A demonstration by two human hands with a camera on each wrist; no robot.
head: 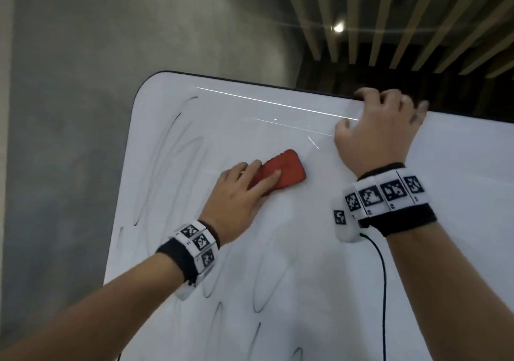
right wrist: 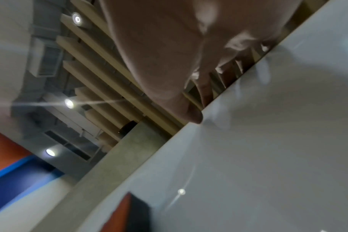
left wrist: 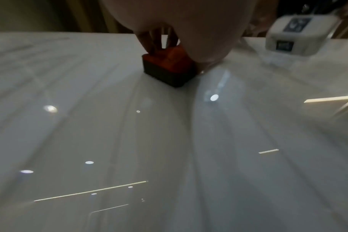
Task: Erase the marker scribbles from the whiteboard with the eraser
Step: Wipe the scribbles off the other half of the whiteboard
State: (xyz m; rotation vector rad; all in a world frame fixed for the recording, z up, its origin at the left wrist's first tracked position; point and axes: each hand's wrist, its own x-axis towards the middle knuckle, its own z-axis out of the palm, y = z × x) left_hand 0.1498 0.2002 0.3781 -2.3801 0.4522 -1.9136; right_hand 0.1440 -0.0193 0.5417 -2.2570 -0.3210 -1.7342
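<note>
Glossy, smooth whiteboard point(head: 319, 249) mirroring ceiling lights. Matt red eraser point(head: 281, 173) top over dark felt-like base. Black cloth-like wristbands point(head: 411, 223). Rough matt grey concrete-look wall point(head: 69, 110). Wood-look ceiling slats point(head: 389, 13).

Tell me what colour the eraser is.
The eraser is red-orange on top with a dark pad underneath, which shows best in the left wrist view.

The left hand point(head: 236, 193) covers the near end of the eraser point(head: 283, 171), the whiteboard point(head: 319, 277) runs off the frame's bottom and right edges, and motion blur smears the scribbles point(left wrist: 113, 141) in the left wrist view.
</note>
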